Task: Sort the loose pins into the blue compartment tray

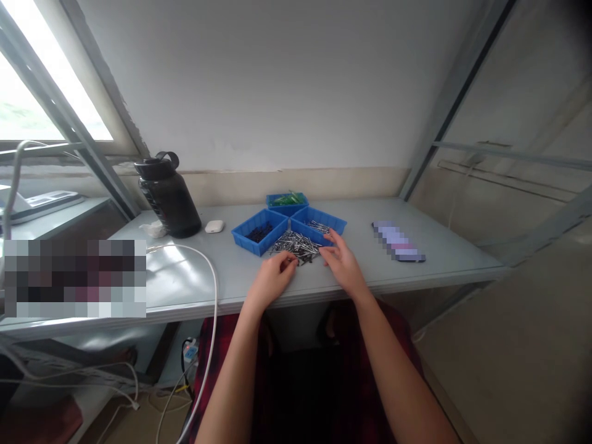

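1. Nearest, plaid cloth (pixel 224 336) covers the lap below the table's (pixel 444 250) front edge; a white cable (pixel 214 290) loops down over that edge, left of the arms.
2. The left hand (pixel 278 272) is over the near left side of the pile, thumb and index drawn together at the tips; whether anything is pinched there, I cannot tell.
3. The right hand (pixel 341 262) is at the pile's right side, fingers bent and parted, the index reaching forward near the right bin. Whether a fingertip touches a piece is too small to tell.
4. The pile (pixel 298 242), thin silver and dark metal pieces lying crisscross, rests on the table between the hands and the bins.
5. To the right, well apart from the right hand, lies a phone (pixel 398 242), its screen blurred out.
6. Behind the pile, two blue bins meet at a corner: the left bin (pixel 245 241) holds dark pieces, the right bin (pixel 332 220) silver ones.
7. Left of them are a white case (pixel 215 226) and, beside it, a dark bottle (pixel 172 200).
8. Farther back, the rear bin (pixel 287 210) holds green pieces, near the wall (pixel 277 92).
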### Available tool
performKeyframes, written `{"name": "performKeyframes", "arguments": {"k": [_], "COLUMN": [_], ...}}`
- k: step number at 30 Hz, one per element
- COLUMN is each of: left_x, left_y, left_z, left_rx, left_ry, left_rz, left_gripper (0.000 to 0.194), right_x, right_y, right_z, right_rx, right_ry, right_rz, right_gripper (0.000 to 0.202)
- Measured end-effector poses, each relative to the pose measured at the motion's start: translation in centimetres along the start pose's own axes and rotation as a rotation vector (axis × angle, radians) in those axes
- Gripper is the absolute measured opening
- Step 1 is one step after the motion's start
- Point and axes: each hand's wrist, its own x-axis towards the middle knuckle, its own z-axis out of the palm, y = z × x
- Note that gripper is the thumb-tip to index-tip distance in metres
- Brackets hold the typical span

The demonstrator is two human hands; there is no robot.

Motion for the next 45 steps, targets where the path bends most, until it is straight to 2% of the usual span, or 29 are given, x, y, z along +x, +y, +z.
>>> {"name": "performKeyframes", "arguments": {"k": [15, 45], "left_x": [0.01, 0.08], "left_y": [-0.02, -0.27], "left_z": [0.01, 0.09], "left_rx": [0.0, 0.005], "left_ry": [0.009, 0.002], "left_rz": [0.006, 0.013], "left_gripper": [0.019, 0.02], "right_x": [0.04, 0.09], "right_y": [-0.11, 0.25], "right_z": [-0.01, -0.1], "right_rx": [-0.002, 0.04], "right_ry": [-0.019, 0.016], "right_rz": [0.02, 0.027], "right_gripper": [0.061, 0.069]}}
